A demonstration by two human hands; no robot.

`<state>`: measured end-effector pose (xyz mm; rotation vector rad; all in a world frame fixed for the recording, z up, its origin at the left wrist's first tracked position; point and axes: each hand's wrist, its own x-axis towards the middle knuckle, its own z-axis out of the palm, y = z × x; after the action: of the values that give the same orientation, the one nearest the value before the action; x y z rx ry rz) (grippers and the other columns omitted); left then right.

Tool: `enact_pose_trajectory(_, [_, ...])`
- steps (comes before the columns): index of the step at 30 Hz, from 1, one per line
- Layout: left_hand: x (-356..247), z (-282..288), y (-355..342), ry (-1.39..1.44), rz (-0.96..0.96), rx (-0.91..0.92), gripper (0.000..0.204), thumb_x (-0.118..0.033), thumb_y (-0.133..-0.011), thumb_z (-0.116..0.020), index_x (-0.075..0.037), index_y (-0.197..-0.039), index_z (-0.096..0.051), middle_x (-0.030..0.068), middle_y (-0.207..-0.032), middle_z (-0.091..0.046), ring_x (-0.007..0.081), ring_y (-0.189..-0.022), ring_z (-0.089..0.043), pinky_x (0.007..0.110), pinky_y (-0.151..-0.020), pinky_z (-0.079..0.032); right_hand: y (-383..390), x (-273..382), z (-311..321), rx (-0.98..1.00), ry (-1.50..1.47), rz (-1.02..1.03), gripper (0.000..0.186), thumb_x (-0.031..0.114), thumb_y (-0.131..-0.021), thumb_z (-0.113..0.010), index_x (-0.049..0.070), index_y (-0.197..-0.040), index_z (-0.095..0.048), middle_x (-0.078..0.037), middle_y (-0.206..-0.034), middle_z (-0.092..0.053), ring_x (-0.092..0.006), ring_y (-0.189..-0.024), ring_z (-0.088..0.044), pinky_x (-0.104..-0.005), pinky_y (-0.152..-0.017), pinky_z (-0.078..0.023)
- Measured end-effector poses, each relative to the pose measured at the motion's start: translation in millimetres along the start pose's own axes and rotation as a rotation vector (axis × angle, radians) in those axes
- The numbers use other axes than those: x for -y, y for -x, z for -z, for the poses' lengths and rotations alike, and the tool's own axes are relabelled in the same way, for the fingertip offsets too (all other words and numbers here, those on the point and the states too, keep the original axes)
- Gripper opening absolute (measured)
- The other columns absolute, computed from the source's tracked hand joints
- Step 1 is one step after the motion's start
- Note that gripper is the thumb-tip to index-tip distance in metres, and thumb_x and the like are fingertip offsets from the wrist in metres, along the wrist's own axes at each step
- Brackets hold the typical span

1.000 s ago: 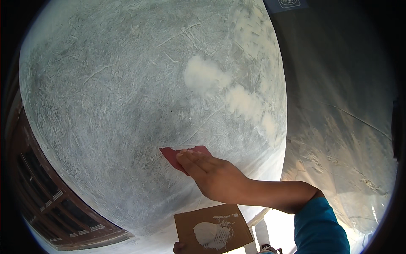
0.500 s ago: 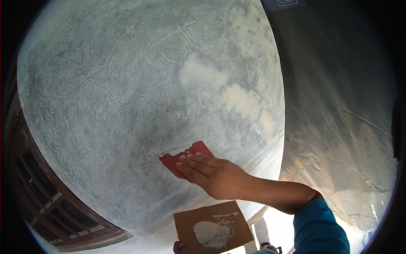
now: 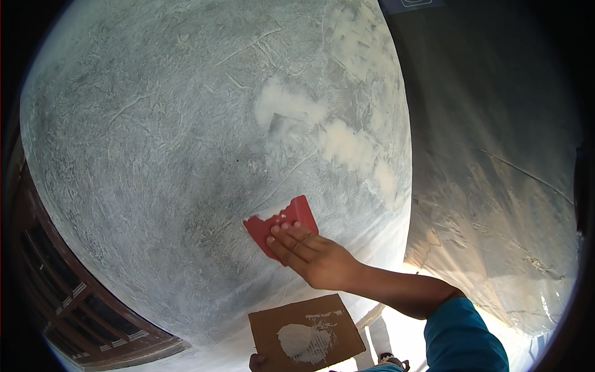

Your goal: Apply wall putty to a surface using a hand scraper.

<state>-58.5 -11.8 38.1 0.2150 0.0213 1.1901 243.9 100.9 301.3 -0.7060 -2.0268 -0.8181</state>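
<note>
A red putty spreader (image 3: 302, 211) with white putty along its upper edge is in my right hand (image 3: 313, 254). The fingers of that hand press flat over the spreader's face, the thumb hidden beneath. The spreader is at the grey plastered wall (image 3: 186, 155); whether its edge touches the surface I cannot tell. My left hand (image 3: 256, 361), partly cut off at the lower edge, grips the left side of a brown cardboard sheet (image 3: 269, 332). A round white heap of putty (image 3: 300, 341) lies on that sheet, with smears beside it.
Pale putty patches (image 3: 347, 146) run down the wall's right part. A brown window frame with bars (image 3: 87, 310) is at lower left. On the right, beyond the wall's edge, hangs a large greyish plastic-looking sheet (image 3: 489, 186).
My right hand and the red spreader have moved slightly up and to the right, the spreader tilting a little. The cardboard stays in my left hand. The view has shifted a little.
</note>
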Motion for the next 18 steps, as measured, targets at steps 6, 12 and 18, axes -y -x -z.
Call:
enact_pose_trajectory(6, [0,1,-2,0.003,0.009,0.018,0.064,-0.029,-0.085,-0.055,0.003,-0.141,-0.048,0.0225,-0.136,-0.058,0.039,-0.119,-0.059,0.053,-0.101,-0.05,40,19,48,0.039,-0.779,-0.431,0.064,-0.01,-0.085,-0.053,0.004,-0.147,-0.045,-0.02,-0.139,-0.058,-0.0324,-0.123,-0.062,-0.0355,-0.098,-0.054])
enact_pose_trajectory(12, [2,2,0,0.01,0.027,-0.03,0.065,-0.028,-0.084,-0.056,0.003,-0.141,-0.049,0.0227,-0.137,-0.057,0.0388,-0.121,-0.058,0.054,-0.103,-0.048,-23,-38,71,-0.316,-0.275,-0.46,0.059,-0.015,-0.084,-0.051,0.001,-0.14,-0.052,-0.022,-0.137,-0.059,-0.0353,-0.124,-0.06,-0.0386,-0.104,-0.051])
enact_pose_trajectory(18, [3,9,5,-0.008,0.007,-0.034,0.065,-0.027,-0.084,-0.057,0.003,-0.141,-0.049,0.0228,-0.136,-0.057,0.0387,-0.121,-0.058,0.054,-0.103,-0.048,-123,-93,75,-0.53,0.175,-0.276,0.054,-0.01,-0.087,-0.053,0.006,-0.139,-0.054,-0.017,-0.136,-0.06,-0.0344,-0.123,-0.06,-0.0398,-0.1,-0.053])
